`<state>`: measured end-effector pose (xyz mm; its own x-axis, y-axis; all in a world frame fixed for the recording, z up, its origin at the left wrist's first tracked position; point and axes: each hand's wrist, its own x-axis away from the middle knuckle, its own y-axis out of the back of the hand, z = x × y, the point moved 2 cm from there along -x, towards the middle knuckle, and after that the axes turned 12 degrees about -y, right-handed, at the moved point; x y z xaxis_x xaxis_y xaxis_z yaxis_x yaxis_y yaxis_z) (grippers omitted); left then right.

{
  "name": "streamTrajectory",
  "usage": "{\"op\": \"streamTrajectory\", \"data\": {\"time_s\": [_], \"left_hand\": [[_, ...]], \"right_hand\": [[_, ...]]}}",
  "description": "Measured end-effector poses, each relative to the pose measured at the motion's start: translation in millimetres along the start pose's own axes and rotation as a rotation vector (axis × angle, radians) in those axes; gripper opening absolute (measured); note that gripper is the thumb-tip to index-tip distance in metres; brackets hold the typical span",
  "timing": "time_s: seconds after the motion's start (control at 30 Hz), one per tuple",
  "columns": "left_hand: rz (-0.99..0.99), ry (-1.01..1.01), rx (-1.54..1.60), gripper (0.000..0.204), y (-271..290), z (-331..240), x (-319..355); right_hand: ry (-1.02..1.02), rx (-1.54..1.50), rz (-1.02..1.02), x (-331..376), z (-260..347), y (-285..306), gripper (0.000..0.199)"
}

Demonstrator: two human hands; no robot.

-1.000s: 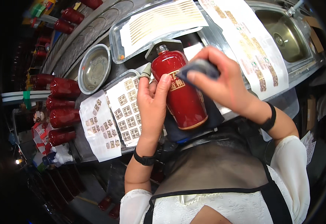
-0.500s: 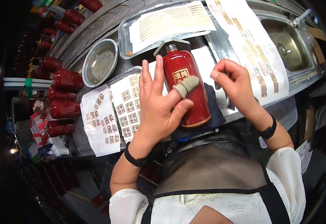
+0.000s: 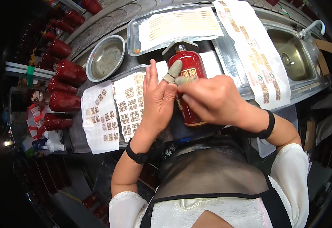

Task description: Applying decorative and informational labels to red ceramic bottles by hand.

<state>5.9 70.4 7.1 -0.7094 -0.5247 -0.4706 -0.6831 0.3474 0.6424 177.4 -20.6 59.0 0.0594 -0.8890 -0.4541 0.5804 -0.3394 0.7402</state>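
Observation:
A red bottle (image 3: 193, 60) with a gold-framed label leans on its back in a dark grey holder (image 3: 196, 45), its glass neck pointing away from me. My left hand (image 3: 159, 100) is beside the bottle's left side, fingers stretched up and apart. A greenish cloth finger cover (image 3: 174, 71) is on its index finger, over the bottle's shoulder. My right hand (image 3: 217, 100) lies across the bottle's front, its fingers pinched together by the label and close to my left thumb. Motion blurs its fingertips, and a greenish patch there is unclear. The hand hides the bottle's lower right part.
Sheets of gold label stickers (image 3: 131, 108) lie to the left, beside a metal bowl (image 3: 106, 59). A metal tray (image 3: 133, 38) with a striped sheet stands behind. A long sticker sheet (image 3: 255, 57) and a sink (image 3: 287, 59) are at right. Several red bottles (image 3: 65, 100) line the left.
My right hand has come leftward from beside the bottle onto its front, its fingers by the label. The left index finger has swung up off the label toward the bottle's shoulder.

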Motion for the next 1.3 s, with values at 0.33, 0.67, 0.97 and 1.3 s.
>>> {"op": "streamTrajectory", "data": {"time_s": [0.33,0.67,0.97,1.3], "left_hand": [[-0.126,0.075,0.349,0.048,-3.6,-11.5,8.0],[0.103,-0.149,-0.200,0.034,4.3,-21.0,-15.5],[0.095,-0.090,-0.182,0.037,5.2,-18.7,9.3],[-0.028,0.147,0.016,0.048,12.5,-1.7,4.7]], "right_hand": [[-0.197,-0.184,-0.176,26.0,-23.4,1.5,0.031],[0.011,-0.270,0.049,57.3,-1.5,12.0,0.028],[-1.247,-0.993,-0.269,32.0,-64.8,19.9,0.020],[-0.530,-0.422,-0.119,-19.5,-12.2,10.9,0.025]]}}
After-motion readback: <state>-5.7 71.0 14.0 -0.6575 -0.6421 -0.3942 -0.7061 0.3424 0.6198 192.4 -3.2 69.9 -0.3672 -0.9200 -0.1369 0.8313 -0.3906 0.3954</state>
